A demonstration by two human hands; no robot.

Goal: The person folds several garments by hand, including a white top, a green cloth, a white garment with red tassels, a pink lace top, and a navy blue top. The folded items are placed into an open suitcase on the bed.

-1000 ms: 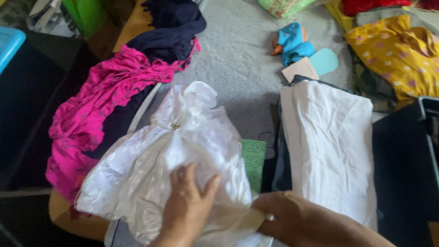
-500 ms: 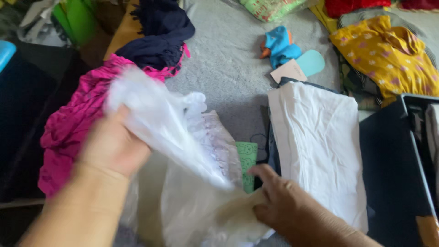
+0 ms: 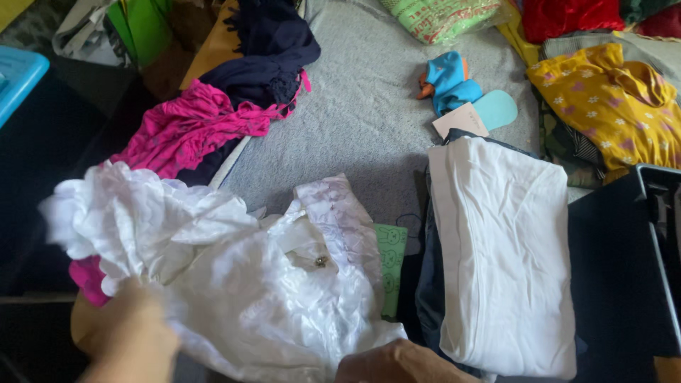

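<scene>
While the white garment [image 3: 269,284] lies crumpled on the grey blanket [image 3: 362,106], the left hand [image 3: 135,340] grips its bunched edge, fingers closed. Whether the right hand [image 3: 397,363] grips its hem, I cannot tell. Just beside lies folded white cloth [image 3: 507,248]; pink cloth [image 3: 191,128] behind.

A folded white cloth [image 3: 507,248] lies on the grey blanket [image 3: 362,106], with a pink garment [image 3: 188,128] and a navy garment [image 3: 273,50] at the left. A yellow flowered cloth [image 3: 610,99] sits at the right, a blue toy [image 3: 450,81] between.
</scene>
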